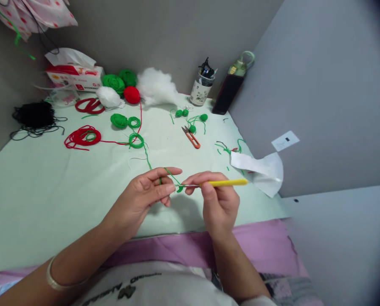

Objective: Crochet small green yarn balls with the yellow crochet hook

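Observation:
In my right hand (220,197) is a crochet hook (228,182) with a yellow handle, its metal shaft pointing left. My left hand (151,187) pinches a small green crochet piece (179,188) between thumb and fingers, right at the hook's tip. Green yarn (149,161) passes over the raised left index finger and runs back to a small green coil (136,140) on the table. The hook's end meets the piece, but the stitches are too small to make out.
Thread snips (191,138) lie beyond my hands, near small green crocheted balls (192,128). Farther back are a red yarn ball (132,94), white stuffing (158,87), red-handled scissors (89,106), a pen cup (202,88) and a dark bottle (229,91). White paper (263,168) lies right, by a wall.

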The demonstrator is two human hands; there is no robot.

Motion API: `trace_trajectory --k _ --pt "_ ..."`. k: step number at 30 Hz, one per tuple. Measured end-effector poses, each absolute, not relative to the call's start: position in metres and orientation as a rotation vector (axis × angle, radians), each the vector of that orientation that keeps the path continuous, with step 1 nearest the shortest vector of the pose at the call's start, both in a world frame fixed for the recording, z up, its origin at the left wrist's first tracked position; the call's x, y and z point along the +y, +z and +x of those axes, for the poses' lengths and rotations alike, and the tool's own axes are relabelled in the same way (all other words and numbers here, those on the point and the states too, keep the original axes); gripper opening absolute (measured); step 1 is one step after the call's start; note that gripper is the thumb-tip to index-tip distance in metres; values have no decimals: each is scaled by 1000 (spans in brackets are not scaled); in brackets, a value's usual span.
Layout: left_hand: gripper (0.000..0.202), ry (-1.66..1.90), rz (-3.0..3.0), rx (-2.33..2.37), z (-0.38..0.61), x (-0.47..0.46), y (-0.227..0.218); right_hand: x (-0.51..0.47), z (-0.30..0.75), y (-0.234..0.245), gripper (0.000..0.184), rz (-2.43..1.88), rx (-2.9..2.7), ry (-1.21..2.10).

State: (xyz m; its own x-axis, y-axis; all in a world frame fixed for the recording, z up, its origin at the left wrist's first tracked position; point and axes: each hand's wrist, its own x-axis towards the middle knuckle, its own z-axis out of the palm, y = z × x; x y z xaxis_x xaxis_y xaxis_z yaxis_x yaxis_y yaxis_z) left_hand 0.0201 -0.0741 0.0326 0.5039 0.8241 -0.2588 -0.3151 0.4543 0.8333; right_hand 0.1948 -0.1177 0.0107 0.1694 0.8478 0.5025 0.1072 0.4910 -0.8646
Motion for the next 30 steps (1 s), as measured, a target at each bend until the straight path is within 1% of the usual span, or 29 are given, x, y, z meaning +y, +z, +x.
trace_trajectory --k 2,4,6,7,8,11,13,14,15,17,19,20,21,23,27,30 --pt "29 808 808 731 21 -75 32 -123 195 10 22 -996 -1558 340" --pt "34 793 777 697 22 -75 31 -127 194 9 33 -1013 -1791 59" --pt "36 739 714 653 23 -75 30 -128 193 8 43 -1029 -1861 -68" --pt "37 710 683 643 22 -74 30 -128 193 7 43 -1027 -1837 -48" --pt "37 691 660 643 22 -73 30 -126 193 7 39 -1020 -1773 22" --pt "34 701 680 695 21 -73 30 -117 194 9 21 -952 -1445 418" --pt "33 755 766 750 22 -74 30 -113 194 9 20 -896 -1265 643" --pt "34 786 816 773 22 -75 30 -113 193 9 21 -896 -1245 682" --pt "36 817 860 792 24 -76 30 -113 192 7 20 -918 -1281 652" --pt "41 864 906 806 26 -79 30 -116 190 2 22 -1013 -1458 396" --pt "43 869 889 783 28 -80 30 -120 186 -3 35 -1076 -1633 31" --pt "43 845 863 759 29 -80 30 -122 185 -4 39 -1072 -1658 -99" --pt "42 808 826 732 29 -79 30 -122 184 -5 41 -1061 -1666 -142" --pt "38 728 744 691 27 -76 30 -120 185 -2 37 -1023 -1608 -18" --pt "27 717 659 689 22 -68 30 -111 192 8 15 -975 -1278 467" --pt "19 747 705 705 20 -68 30 -108 195 11 17 -915 -1128 724"
